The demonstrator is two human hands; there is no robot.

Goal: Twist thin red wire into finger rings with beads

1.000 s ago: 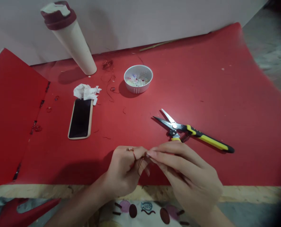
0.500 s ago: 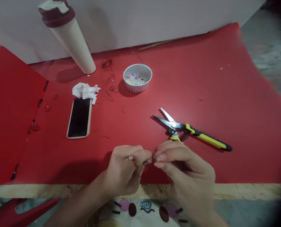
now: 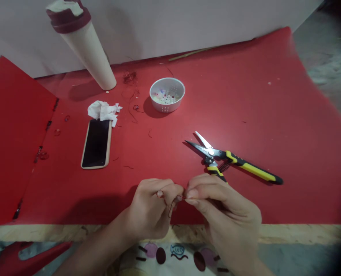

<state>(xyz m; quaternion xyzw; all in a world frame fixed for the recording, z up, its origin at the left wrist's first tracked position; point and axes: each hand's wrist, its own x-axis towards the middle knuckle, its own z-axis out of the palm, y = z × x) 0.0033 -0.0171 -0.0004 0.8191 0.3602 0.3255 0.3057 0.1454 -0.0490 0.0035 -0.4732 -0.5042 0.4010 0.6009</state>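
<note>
My left hand (image 3: 151, 209) and my right hand (image 3: 225, 212) meet fingertip to fingertip over the near edge of the red sheet (image 3: 274, 115). Both are closed in a pinch on a thin red wire (image 3: 172, 203) that loops down between them. A small bead seems to sit on the wire at the pinch, too small to be sure. Yellow-handled snips (image 3: 233, 161) lie open on the sheet just beyond my right hand.
A white bowl of beads (image 3: 167, 94) stands mid-table. A phone (image 3: 97, 143) lies face up at the left, with crumpled tissue (image 3: 103, 110) above it. A tall white bottle with a maroon lid (image 3: 82, 44) stands at the back. Wire scraps (image 3: 131, 82) lie scattered.
My right hand has drawn back toward me and curled tighter into a pinch against my left fingertips. The things on the table have not moved.
</note>
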